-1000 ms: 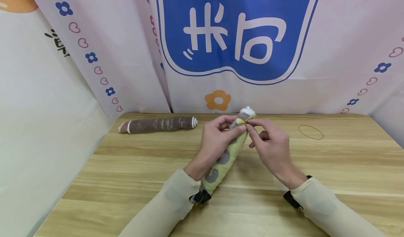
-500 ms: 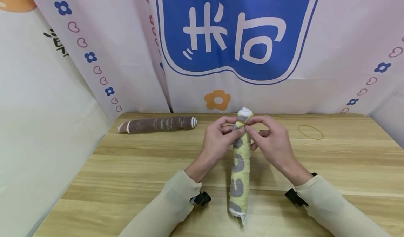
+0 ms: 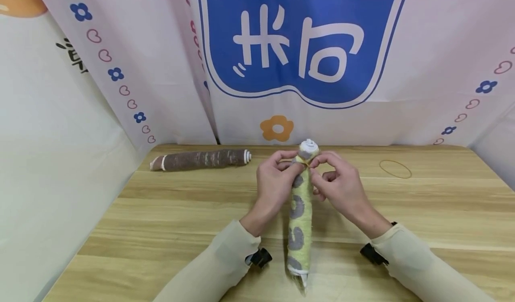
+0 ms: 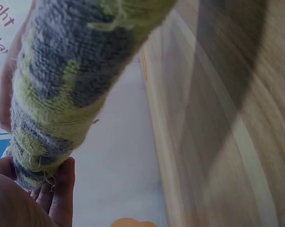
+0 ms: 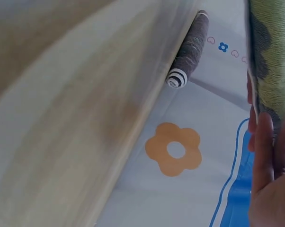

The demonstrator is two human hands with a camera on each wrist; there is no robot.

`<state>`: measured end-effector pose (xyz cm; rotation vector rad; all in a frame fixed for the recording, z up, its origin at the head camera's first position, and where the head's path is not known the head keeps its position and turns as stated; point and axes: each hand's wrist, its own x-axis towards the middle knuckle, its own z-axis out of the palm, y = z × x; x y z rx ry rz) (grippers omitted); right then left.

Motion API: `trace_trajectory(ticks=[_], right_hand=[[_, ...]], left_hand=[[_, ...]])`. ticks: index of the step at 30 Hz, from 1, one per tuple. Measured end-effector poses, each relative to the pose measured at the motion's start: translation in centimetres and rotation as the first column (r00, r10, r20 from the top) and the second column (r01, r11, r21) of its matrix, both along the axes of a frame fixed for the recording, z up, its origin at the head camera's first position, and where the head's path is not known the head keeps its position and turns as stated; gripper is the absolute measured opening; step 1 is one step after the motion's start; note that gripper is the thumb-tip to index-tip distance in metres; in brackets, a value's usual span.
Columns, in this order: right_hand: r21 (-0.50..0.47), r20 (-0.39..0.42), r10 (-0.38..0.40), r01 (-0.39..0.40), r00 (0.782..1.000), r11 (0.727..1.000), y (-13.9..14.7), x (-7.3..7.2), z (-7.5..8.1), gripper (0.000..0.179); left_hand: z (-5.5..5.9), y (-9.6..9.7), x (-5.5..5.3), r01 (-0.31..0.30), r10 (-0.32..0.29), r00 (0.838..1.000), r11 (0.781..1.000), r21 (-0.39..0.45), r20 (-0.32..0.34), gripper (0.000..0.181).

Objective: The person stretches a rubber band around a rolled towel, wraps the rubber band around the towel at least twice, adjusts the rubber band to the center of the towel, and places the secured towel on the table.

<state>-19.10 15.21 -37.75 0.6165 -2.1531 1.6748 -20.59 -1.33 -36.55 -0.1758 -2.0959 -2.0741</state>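
Observation:
A yellow-and-grey rolled towel [image 3: 299, 221] is held lengthwise over the table, its white coiled end at the far side and a pointed tip toward the near edge. A thin tan rubber band [image 3: 307, 163] cinches it just below the coiled end. My left hand [image 3: 275, 179] grips the roll beside the band; the left wrist view shows thumb and fingers around the towel [image 4: 76, 61]. On the other side, my right hand [image 3: 339, 182] pinches at the band with thumb and index finger. The right wrist view shows its fingers against the towel [image 5: 277, 56].
A brown rolled towel [image 3: 203, 159] lies at the table's back left, also visible in the right wrist view. Another loose rubber band [image 3: 395, 169] lies at the back right. Behind the wooden table [image 3: 161, 230] hangs a printed curtain [image 3: 241, 114].
The towel's near end has swung from the lower left toward the right, so the roll now points almost straight at me. Both hands stay at the band, having shifted slightly.

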Motion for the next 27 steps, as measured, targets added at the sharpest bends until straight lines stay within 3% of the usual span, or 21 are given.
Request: trace_trajectory(ticks=[4,7,10,13,16,22,24,27], right_hand=[[0.032,-0.098,-0.046,0.049,0.994,0.998,-0.2,-0.3,-0.4,0.019],[0.065,-0.219,-0.092,0.108,0.971,0.992,-0.2,-0.7,-0.5,0.022],[0.051,-0.294,-0.089,0.109,0.952,0.993,-0.1,-1.0,-0.7,0.025],[-0.001,-0.282,-0.025,0.026,0.959,1.000,0.2,-1.0,-0.7,0.025],[-0.042,-0.216,0.024,-0.034,0.976,0.999,0.4,-0.8,-0.6,0.023],[0.061,-0.051,0.021,-0.018,0.998,0.998,0.6,-0.7,-0.4,0.015],[0.110,-0.059,0.018,-0.011,0.998,0.994,0.5,-0.9,-0.5,0.017],[0.174,-0.161,-0.003,0.032,0.987,0.984,0.3,-1.2,-0.6,0.020]], left_hand=[[0.0,0.0,-0.1,-0.028,0.028,1.000,1.000,0.013,-0.004,0.022],[0.0,0.0,-0.2,-0.051,0.051,0.999,0.999,0.010,-0.012,0.021],[0.1,0.0,-0.2,-0.056,0.057,0.998,0.998,0.017,-0.016,0.021],[0.2,0.0,-0.1,-0.051,0.051,0.999,0.999,0.014,-0.017,0.021],[0.3,0.1,-0.1,-0.049,0.050,0.999,0.999,0.006,-0.019,0.021],[0.2,0.1,0.2,-0.061,0.061,0.998,0.998,0.004,-0.026,0.020],[0.2,0.0,0.2,-0.079,0.079,0.996,0.997,0.004,-0.037,0.020],[0.2,-0.2,0.1,-0.106,0.107,0.992,0.994,0.008,-0.063,0.019]])
